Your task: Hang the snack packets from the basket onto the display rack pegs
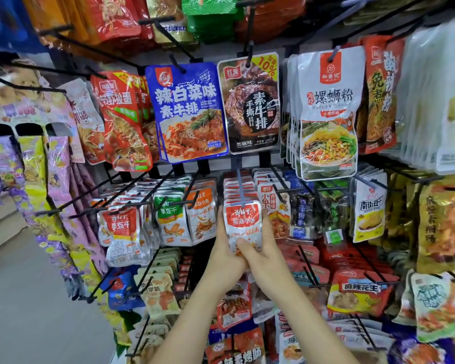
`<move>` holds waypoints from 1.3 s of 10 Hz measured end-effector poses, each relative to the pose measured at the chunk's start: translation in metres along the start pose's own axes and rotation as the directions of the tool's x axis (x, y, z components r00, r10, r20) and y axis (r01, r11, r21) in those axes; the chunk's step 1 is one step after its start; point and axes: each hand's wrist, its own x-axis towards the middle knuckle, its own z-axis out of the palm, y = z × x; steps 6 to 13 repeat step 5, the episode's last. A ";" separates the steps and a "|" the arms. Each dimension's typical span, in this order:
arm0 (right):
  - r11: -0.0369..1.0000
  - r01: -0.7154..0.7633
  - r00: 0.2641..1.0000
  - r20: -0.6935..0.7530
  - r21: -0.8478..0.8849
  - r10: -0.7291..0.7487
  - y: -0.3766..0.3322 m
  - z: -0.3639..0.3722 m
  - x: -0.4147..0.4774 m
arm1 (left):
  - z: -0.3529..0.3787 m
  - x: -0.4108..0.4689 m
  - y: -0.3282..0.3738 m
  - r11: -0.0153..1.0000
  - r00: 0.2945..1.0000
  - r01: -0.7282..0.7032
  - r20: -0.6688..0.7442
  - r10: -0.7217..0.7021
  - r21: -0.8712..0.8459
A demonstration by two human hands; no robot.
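Note:
A small red-and-silver snack packet [243,223] hangs at the front tip of a blue-grey peg [239,179] in the middle row of the display rack. Both my hands hold it from below. My left hand [226,254] wraps the packet's left edge and back. My right hand [260,252] grips its right edge, thumb pressed on the lower front. Behind it on the same peg hang several matching packets [238,187]. The basket is out of view.
Packed pegs surround the spot: orange fish packets [201,214] to the left, red-and-silver packets [273,206] to the right, large blue [187,111] and black [251,103] bags above. Black peg tips jut toward me. Grey floor [37,298] lies at lower left.

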 end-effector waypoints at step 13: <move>0.999 -0.043 0.997 0.069 -0.005 0.043 -0.010 -0.012 -0.010 | -0.004 -0.020 0.009 1.000 0.992 0.010 -0.126 -0.008 0.012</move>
